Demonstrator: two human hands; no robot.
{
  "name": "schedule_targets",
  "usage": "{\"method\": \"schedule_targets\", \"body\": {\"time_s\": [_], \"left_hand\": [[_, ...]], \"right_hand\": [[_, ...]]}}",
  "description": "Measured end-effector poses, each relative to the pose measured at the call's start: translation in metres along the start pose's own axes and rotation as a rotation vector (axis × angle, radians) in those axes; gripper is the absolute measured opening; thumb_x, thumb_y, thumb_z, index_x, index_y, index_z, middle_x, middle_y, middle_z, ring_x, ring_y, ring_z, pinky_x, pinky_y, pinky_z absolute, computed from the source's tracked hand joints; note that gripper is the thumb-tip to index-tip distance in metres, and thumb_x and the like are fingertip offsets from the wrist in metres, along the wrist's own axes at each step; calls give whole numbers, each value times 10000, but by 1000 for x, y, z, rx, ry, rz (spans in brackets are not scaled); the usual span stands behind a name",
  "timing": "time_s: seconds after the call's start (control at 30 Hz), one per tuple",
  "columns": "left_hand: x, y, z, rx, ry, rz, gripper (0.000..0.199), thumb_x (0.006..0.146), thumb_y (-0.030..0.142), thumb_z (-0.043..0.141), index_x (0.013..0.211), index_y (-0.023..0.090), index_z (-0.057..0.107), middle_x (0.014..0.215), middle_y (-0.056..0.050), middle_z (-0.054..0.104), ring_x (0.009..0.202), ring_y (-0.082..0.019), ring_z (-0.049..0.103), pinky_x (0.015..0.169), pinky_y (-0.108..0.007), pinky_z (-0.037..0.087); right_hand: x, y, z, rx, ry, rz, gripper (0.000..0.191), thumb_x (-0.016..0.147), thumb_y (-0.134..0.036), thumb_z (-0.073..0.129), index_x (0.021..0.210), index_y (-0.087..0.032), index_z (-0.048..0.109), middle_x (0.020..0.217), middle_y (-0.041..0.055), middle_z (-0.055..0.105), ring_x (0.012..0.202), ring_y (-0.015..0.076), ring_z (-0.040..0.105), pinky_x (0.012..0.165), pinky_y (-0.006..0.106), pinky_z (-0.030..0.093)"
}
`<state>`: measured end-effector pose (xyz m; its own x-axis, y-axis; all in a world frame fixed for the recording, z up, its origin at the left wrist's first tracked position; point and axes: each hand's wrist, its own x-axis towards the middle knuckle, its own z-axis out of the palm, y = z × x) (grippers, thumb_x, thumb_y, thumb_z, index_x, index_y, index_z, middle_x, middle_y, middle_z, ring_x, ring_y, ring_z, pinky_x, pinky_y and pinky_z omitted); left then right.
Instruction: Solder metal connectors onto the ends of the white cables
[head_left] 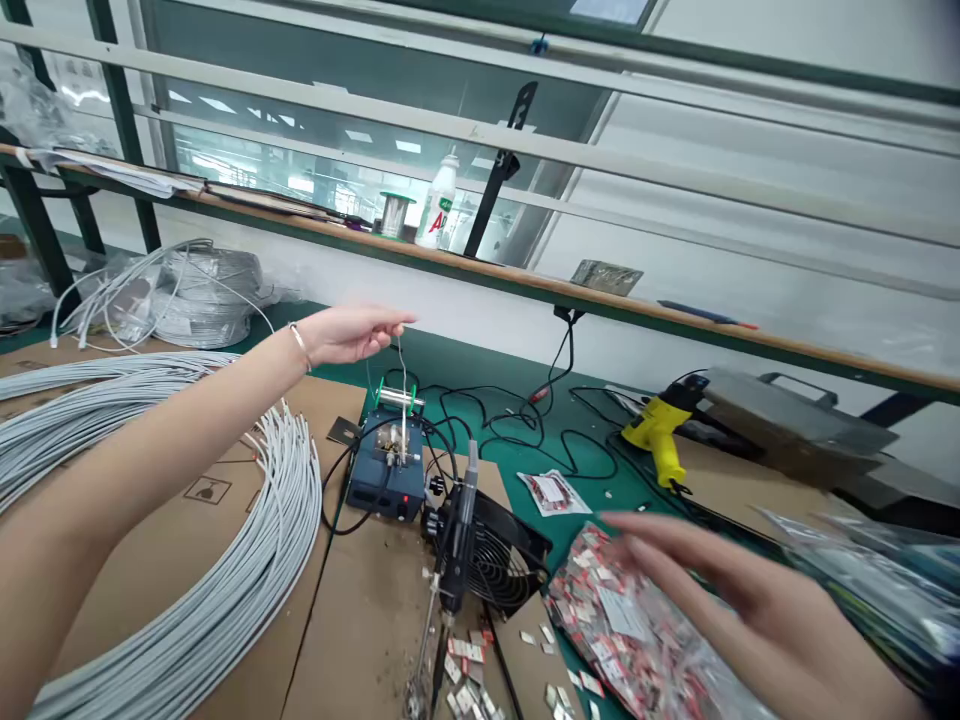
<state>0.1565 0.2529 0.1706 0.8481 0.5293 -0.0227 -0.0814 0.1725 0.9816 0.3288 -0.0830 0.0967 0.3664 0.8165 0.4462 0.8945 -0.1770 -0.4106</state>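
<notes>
My left hand [352, 334] is raised with its fingers pinched on a thin strand of solder wire [403, 370]. The strand hangs straight down toward a small spool with green ends [400, 397] on top of the blue soldering station [385, 490], whose red light is lit. My right hand [739, 600], smeared by motion, reaches in from the lower right with its fingers stretched out and nothing visible in them. It is over a clear plastic bag [626, 625] of small red and white parts. A soldering iron [459, 545] stands tip down beside a black fan [510, 555].
Large coils of grey cable [281, 520] lie on cardboard at the left. Loose small parts [466, 650] are scattered near the front. A yellow heat gun [660, 435] lies at the right, with black cords across the green mat. A white bottle [437, 205] stands on the shelf.
</notes>
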Motion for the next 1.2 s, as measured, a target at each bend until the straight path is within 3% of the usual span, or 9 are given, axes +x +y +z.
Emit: {"method": "schedule_targets", "body": {"time_s": [0.1,0.17,0.27,0.4,0.63,0.8,0.9,1.1,1.2], "left_hand": [[18,23,11,237,-27,108,138,846,179,585,916,70,632,643,-7,533,414,3,430,359,-89,346],[40,26,13,400,0,177,121,843,192,591,865,77,621,647,-12,545,421,-10,438,376,-123,352],[79,11,11,518,114,237,127,864,196,559,803,86,580,608,3,531,419,-36,453,417,-173,393],[120,-21,1,656,260,294,136,880,235,543,890,101,566,627,34,527,469,-59,488,465,-194,435],[147,-43,-16,707,392,279,217,904,306,509,912,100,576,695,13,564,526,-62,515,509,-201,465],[155,-50,-18,694,402,232,215,909,300,502,919,97,571,723,4,568,549,-62,526,513,-197,475],[153,-60,-17,693,338,172,223,910,301,498,881,93,571,702,6,566,538,-60,529,507,-195,480],[129,-87,-23,745,56,4,216,853,277,583,751,89,609,596,8,581,453,-54,509,454,-179,446],[118,-98,-25,777,-20,-47,181,843,253,593,749,100,619,567,23,571,461,-57,515,460,-176,448]], "right_hand": [[73,-3,9,42,-47,43,398,814,-518,482,964,-196,662,808,79,690,737,215,657,622,285,538],[115,-10,22,103,-125,51,381,837,-456,462,998,-161,640,821,87,682,747,200,644,650,278,521],[162,-18,51,163,-260,76,316,898,-358,437,1059,-153,615,879,77,676,742,162,623,670,255,488],[197,-15,93,159,-345,88,225,905,-286,474,977,-148,637,833,61,680,671,139,611,641,237,454],[225,-8,154,282,-505,134,253,920,-274,464,875,-117,657,809,62,686,568,102,582,533,194,426],[232,-18,173,347,-489,206,185,872,-170,515,767,-100,649,703,35,660,504,83,535,529,190,427],[232,-20,174,358,-489,240,177,852,-150,542,717,-98,644,697,38,658,499,74,521,538,191,430],[230,-19,172,342,-524,285,187,847,-157,557,697,-99,653,710,46,669,498,77,514,478,190,395],[230,-20,174,322,-548,282,185,844,-134,558,692,-99,658,687,38,665,496,76,515,494,189,406]]}}
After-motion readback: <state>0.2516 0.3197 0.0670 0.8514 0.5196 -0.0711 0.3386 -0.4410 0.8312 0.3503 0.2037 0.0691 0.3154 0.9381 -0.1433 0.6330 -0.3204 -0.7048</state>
